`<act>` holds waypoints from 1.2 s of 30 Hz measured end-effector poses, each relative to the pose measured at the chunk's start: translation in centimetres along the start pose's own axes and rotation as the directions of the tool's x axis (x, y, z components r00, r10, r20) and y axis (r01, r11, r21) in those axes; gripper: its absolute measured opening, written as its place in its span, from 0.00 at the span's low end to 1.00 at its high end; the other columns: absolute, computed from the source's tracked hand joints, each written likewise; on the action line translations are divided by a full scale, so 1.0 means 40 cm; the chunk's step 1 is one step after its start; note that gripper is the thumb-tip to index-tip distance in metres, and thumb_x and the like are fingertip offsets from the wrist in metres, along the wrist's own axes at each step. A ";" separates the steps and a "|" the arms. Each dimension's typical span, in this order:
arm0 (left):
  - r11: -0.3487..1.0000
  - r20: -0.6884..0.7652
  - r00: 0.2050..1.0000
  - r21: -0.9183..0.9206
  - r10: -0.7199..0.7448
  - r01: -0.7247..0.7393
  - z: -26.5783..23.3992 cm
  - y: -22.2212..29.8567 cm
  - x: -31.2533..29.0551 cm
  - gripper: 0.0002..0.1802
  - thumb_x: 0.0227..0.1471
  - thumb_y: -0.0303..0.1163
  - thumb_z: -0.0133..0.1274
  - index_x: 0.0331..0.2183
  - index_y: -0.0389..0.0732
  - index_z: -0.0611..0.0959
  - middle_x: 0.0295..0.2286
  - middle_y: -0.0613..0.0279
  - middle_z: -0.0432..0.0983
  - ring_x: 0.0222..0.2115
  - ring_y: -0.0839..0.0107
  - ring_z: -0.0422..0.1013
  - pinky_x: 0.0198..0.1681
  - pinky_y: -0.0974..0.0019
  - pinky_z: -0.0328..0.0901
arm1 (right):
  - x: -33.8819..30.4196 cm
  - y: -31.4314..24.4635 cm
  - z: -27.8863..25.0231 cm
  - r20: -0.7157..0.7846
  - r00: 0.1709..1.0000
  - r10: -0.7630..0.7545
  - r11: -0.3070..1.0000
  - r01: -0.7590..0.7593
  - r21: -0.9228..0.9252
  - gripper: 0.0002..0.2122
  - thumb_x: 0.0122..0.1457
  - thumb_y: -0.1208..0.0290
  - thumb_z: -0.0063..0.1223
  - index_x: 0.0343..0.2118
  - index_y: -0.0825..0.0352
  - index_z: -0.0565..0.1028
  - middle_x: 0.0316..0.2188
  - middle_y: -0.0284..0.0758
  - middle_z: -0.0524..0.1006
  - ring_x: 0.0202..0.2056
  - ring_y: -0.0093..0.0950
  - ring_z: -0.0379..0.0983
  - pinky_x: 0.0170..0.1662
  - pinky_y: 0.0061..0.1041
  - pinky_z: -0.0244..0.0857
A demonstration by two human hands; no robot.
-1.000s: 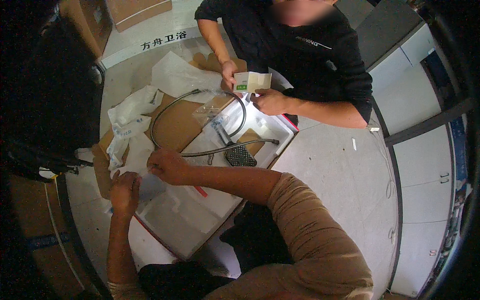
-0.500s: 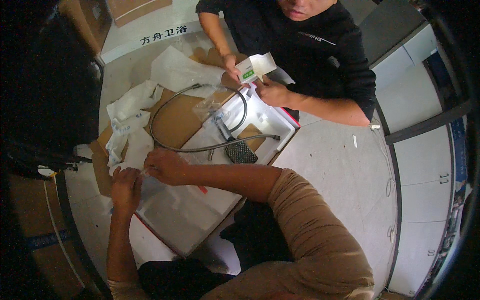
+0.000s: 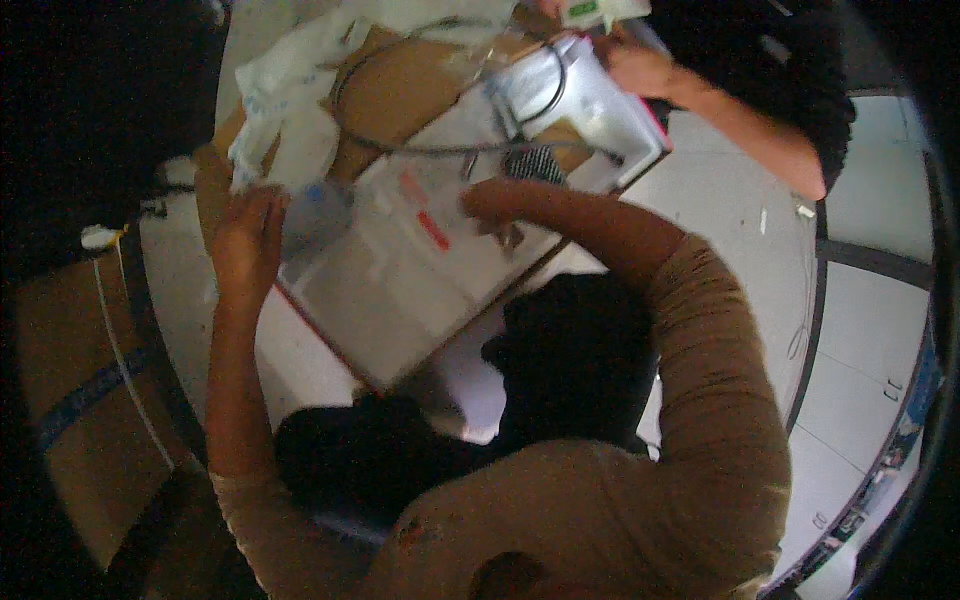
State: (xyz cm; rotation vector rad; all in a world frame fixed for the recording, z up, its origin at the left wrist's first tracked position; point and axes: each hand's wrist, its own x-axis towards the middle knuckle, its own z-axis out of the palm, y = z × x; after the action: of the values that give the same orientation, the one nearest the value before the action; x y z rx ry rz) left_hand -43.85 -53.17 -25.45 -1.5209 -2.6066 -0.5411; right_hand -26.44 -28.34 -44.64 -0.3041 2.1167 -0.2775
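My left hand [image 3: 248, 240] is closed, fingertips pinched on a clear plastic bag [image 3: 318, 212] with blue print, at the left edge of an open white carton [image 3: 400, 320] with red edges. Over the carton's middle is my right hand [image 3: 490, 207], fingers pointing down and smeared by motion; whether it holds anything is hidden. Just beyond it rests a dark square piece with a dotted face [image 3: 532, 163], resembling a shower head. A dark flexible hose [image 3: 400, 150] loops across the carton and the cardboard behind. A red strip [image 3: 433, 231] shows inside the carton, left of my right hand.
Across from me, another person's hand [image 3: 635, 65] is beside a small white and green box [image 3: 590, 10]. White wrapping [image 3: 285, 95] and brown cardboard [image 3: 390, 90] lie at the far left. White cabinets [image 3: 860, 340] stand at right; large brown cartons [image 3: 90, 350] at left.
My hands have come apart: the right moved rightward over the carton, while the left stays at its left edge with the plastic bag. The view has tilted down, so the scene sits higher.
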 end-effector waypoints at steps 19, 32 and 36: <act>0.965 0.273 0.956 -0.202 -0.108 0.167 -0.018 -0.110 -0.034 0.04 0.49 0.26 0.47 0.29 0.36 0.74 0.24 0.52 0.71 0.25 0.57 0.69 0.30 0.64 0.62 | -0.274 -0.409 -0.338 -0.467 0.765 -0.443 0.892 0.427 -0.147 0.14 0.48 0.65 0.50 0.34 0.70 0.69 0.26 0.44 0.73 0.32 0.41 0.71 0.33 0.37 0.65; 0.811 0.244 0.835 -0.217 -0.493 0.543 -0.040 -0.094 0.007 0.11 0.51 0.35 0.47 0.35 0.38 0.74 0.28 0.51 0.72 0.30 0.60 0.70 0.34 0.63 0.63 | -0.394 -0.538 -0.257 -0.405 0.699 -0.590 0.790 0.604 -0.107 0.12 0.46 0.72 0.48 0.34 0.69 0.70 0.26 0.41 0.73 0.30 0.39 0.72 0.33 0.36 0.66; 0.908 0.067 0.952 -0.286 -0.299 0.306 -0.079 -0.087 0.045 0.08 0.51 0.31 0.46 0.34 0.38 0.74 0.29 0.50 0.72 0.29 0.61 0.70 0.32 0.65 0.63 | -0.411 -0.516 -0.277 -0.489 0.682 -0.544 0.828 0.529 -0.185 0.14 0.48 0.70 0.48 0.38 0.67 0.68 0.28 0.39 0.73 0.34 0.37 0.71 0.40 0.33 0.64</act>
State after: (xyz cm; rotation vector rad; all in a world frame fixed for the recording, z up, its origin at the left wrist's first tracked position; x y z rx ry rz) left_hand -48.09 -54.29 -22.97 -1.1874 -2.9039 -0.9849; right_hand -25.00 -41.62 -19.34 -0.9776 2.5268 -0.7512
